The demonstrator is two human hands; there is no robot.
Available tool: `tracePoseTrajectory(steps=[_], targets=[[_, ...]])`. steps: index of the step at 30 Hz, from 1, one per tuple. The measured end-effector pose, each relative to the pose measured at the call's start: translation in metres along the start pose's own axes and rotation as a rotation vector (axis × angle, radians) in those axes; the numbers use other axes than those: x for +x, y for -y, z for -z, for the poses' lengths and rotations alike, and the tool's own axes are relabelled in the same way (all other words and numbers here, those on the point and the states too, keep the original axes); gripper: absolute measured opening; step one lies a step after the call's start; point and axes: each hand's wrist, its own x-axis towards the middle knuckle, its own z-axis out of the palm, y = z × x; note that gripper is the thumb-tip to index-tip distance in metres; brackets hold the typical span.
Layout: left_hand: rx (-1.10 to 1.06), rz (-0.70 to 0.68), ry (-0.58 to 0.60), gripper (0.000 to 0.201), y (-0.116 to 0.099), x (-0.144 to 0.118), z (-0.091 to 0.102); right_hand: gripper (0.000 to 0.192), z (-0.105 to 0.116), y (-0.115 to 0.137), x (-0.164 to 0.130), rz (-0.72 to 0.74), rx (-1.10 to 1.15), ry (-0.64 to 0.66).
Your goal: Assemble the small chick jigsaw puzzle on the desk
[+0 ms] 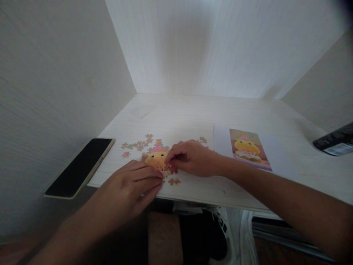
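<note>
A partly joined jigsaw puzzle with a yellow figure in a pink hat lies near the table's front edge. My right hand is over its right side, thumb and forefinger pinched together at the yellow area; whatever sits between the fingertips is too small to make out. From the lower left, my left hand rests with fingers stretched out along the puzzle's lower edge, partly covering it. Loose puzzle pieces are scattered behind and left of the joined part. A few more pieces lie just in front.
To the right, a printed sheet shows the same yellow figure. A phone with a dark screen lies at the left edge, overhanging it. A dark bottle-like object is at the far right. Pale walls enclose the table's back and sides.
</note>
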Motion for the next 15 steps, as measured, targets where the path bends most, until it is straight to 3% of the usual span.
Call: tracePoseTrajectory(steps=[15], targets=[[-0.017,0.082,-0.003,0.014,0.0035,-0.0079,0.0003,0.025,-0.0003,-0.0019,0.0007,0.022,0.012,0.01]])
